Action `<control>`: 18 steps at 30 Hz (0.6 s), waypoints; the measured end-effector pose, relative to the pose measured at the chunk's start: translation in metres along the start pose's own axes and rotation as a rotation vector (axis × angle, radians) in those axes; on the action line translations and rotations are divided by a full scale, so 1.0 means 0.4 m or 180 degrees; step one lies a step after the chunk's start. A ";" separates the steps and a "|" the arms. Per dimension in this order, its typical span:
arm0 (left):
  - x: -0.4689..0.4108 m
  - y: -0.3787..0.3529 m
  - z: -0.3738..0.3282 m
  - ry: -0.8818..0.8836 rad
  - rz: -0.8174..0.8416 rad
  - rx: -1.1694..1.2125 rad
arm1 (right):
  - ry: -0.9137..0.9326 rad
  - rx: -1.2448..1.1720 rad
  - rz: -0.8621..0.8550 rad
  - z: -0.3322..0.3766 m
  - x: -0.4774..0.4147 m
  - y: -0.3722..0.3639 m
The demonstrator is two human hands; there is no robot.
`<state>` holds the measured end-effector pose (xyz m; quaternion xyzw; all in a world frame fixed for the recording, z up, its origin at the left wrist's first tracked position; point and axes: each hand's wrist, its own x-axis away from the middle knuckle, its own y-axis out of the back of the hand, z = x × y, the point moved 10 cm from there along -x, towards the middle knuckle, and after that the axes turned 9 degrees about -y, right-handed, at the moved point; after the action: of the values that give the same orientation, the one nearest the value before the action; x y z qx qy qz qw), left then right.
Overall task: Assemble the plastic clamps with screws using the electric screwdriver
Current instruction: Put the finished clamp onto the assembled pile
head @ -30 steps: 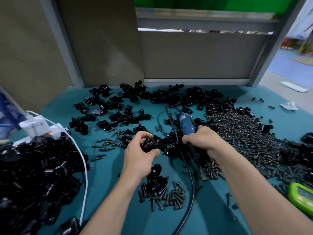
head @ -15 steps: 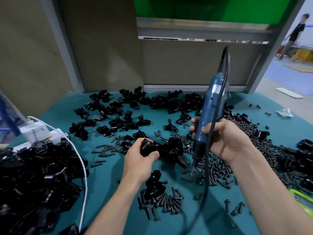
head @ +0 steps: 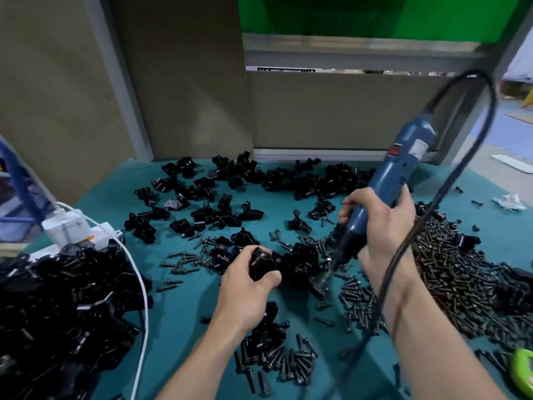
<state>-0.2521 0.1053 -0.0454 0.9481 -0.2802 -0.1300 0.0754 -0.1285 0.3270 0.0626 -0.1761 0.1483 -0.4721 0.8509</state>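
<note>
My left hand (head: 245,287) grips a black plastic clamp (head: 261,262) just above the teal table (head: 178,310), near its middle. My right hand (head: 380,223) holds the blue electric screwdriver (head: 392,174) upright and tilted, top leaning right. Its bit (head: 327,274) points down-left, close to a cluster of black clamps (head: 302,262) right of the held clamp. The black cord (head: 450,180) loops from the tool's top down past my right wrist. Loose black screws (head: 452,272) lie heaped to the right, with a smaller bunch (head: 277,362) near the front.
A big pile of black clamps (head: 57,310) fills the left front. More clamps (head: 225,194) are scattered across the back. A white power strip with a white cable (head: 75,226) sits at the left. A green device (head: 523,370) lies at the right front edge. Brown panels wall the back.
My right hand has lifted the screwdriver from lying on the table to upright, then tilted its top to the right. My left hand has kept hold of the clamp in about the same place.
</note>
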 end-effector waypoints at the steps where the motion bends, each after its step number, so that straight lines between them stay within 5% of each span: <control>1: 0.001 -0.001 0.002 0.0010 0.0016 -0.0012 | -0.0161 -0.0364 0.0011 -0.019 -0.005 -0.009; 8: 0.006 0.005 0.005 -0.0042 0.0132 -0.0178 | -0.1114 -0.1860 -0.0183 -0.146 -0.026 -0.041; 18: 0.012 -0.011 -0.004 -0.0121 0.0294 -0.0161 | -0.0806 -0.1675 -0.0277 -0.146 -0.043 -0.034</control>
<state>-0.2456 0.1066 -0.0457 0.9293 -0.3217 -0.1515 0.0999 -0.1721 0.3256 0.0179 -0.4544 0.1507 -0.4277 0.7667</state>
